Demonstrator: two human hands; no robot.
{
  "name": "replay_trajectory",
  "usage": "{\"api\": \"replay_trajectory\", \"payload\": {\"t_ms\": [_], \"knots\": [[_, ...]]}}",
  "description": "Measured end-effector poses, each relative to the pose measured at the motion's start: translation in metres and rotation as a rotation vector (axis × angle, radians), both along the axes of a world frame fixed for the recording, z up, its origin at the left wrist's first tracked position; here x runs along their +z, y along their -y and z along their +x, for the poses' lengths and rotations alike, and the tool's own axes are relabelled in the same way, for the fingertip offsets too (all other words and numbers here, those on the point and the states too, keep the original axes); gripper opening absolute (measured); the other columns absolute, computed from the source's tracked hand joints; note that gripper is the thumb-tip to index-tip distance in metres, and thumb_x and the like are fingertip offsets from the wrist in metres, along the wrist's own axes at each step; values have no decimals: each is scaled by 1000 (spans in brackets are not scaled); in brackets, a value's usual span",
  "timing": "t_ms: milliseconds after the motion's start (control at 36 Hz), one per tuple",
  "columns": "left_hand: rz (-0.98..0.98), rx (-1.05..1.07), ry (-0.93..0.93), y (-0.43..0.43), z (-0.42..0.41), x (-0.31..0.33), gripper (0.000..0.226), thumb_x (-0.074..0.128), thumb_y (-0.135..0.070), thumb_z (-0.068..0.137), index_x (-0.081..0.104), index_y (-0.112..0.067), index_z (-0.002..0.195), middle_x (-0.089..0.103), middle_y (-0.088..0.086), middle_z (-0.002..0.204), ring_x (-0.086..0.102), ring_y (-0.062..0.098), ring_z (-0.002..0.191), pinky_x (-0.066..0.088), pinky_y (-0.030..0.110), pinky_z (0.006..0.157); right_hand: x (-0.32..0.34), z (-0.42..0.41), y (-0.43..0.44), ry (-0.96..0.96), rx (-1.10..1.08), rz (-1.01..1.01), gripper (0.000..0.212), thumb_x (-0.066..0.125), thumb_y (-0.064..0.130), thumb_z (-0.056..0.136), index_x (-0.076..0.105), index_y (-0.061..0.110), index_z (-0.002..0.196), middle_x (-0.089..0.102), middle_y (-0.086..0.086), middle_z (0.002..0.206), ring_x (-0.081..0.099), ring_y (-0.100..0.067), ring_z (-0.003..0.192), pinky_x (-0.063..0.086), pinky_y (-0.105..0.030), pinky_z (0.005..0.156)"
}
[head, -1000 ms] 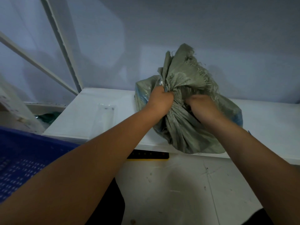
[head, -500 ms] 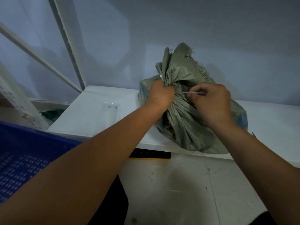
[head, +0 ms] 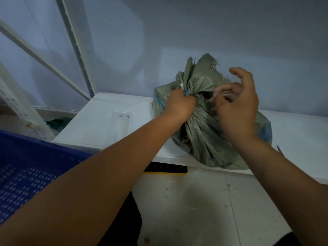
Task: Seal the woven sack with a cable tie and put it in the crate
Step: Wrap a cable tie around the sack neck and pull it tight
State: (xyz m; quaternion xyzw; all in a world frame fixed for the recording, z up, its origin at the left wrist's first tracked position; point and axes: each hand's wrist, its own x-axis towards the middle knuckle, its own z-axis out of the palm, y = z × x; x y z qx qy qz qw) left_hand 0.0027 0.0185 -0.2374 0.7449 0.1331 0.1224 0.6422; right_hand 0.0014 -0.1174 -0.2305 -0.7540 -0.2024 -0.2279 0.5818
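- You are working at a white shelf (head: 110, 121) that runs along a plain pale wall (head: 195, 32), with a slanted white frame post (head: 76, 45) rising at its left end.
- Below the shelf lies a scuffed pale floor (head: 204, 210), and a flat black and yellow object (head: 166, 169) pokes out from under the shelf's front edge.
- A clear plastic packet (head: 120, 125) lies flat on the shelf, to the left of your arms and apart from the sack.
- The woven sack (head: 200, 132) is grey-green, creased and bulging, with blue showing through at both sides. It sits on the shelf close to the front edge, its lower bulge overhanging slightly.
- Its mouth is gathered into a frayed ruffle that stands upright above the neck.
- Your left hand (head: 179, 105) is closed in a fist around the gathered neck.
- A thin pale cable tie (head: 211, 98) runs from the neck across to your right hand (head: 237, 107), which pinches its tail between thumb and forefinger while the other fingers spread loosely.
- The blue perforated crate (head: 26, 167) stands at lower left, below shelf level, its near rim just beside your left forearm.
- The shelf to the right of the sack is bare.
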Motion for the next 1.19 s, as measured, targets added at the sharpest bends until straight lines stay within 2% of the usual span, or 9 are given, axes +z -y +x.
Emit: {"api": "replay_trajectory", "payload": {"t_ms": [139,444,583,722,806,889,972,1056,1194], "knots": [[-15,-26,0,4,1,-1,16,51,-6,91,66,-11,94,70,19,101,68,31,92,57,47,88,-1,1,-2,-14,46,61,67,61,-8,86,40,22,142,66,-3,99,68,-20,82,60,-34,78],[7,-126,52,8,-3,-1,20,53,-9,90,66,-24,91,72,8,87,70,23,84,60,37,76,-10,9,-3,83,-23,-115,19,70,12,90,73,18,108,70,15,91,66,3,89,53,-16,86],[154,-183,95,10,-6,3,21,54,-12,92,65,-24,79,67,1,76,67,17,77,54,33,72,-13,11,1,259,-88,-298,21,66,13,93,74,13,112,73,-1,102,67,-16,97,54,-31,88],[235,-191,120,9,-7,2,15,55,-12,89,68,-11,81,70,11,80,67,24,79,55,39,73,-16,14,3,492,-219,-459,19,66,7,93,74,4,109,75,-11,105,65,-29,110,34,-11,100],[273,-206,125,7,-6,2,16,56,-9,88,65,-15,77,68,8,77,65,21,75,51,34,69,-19,16,3,552,-195,-496,19,65,5,94,74,3,111,74,-13,110,66,-28,115,40,-21,105],[316,-216,128,3,-5,0,24,58,-6,86,58,-18,65,60,2,66,56,15,62,44,31,61,-22,17,4,544,-162,-524,22,63,8,95,73,6,114,74,-12,112,69,-28,105,53,-36,93],[356,-204,133,3,-3,-1,25,60,-8,85,56,-20,63,58,0,64,54,13,60,41,28,57,-23,20,5,497,-140,-496,22,62,8,95,73,8,114,75,-9,108,70,-24,95,53,-29,86],[388,-205,160,5,-3,-1,17,63,-13,85,59,-22,72,63,-2,71,61,13,68,47,27,61,-21,21,6,413,-122,-439,22,65,5,92,75,8,111,75,-7,105,69,-18,93,45,-11,86],[350,-212,204,8,-5,-2,13,66,-17,85,68,-15,97,71,0,87,68,12,83,54,30,74,-19,23,8,256,-108,-333,24,65,4,92,76,10,113,75,-4,107,68,-13,96,54,-25,91]]}}
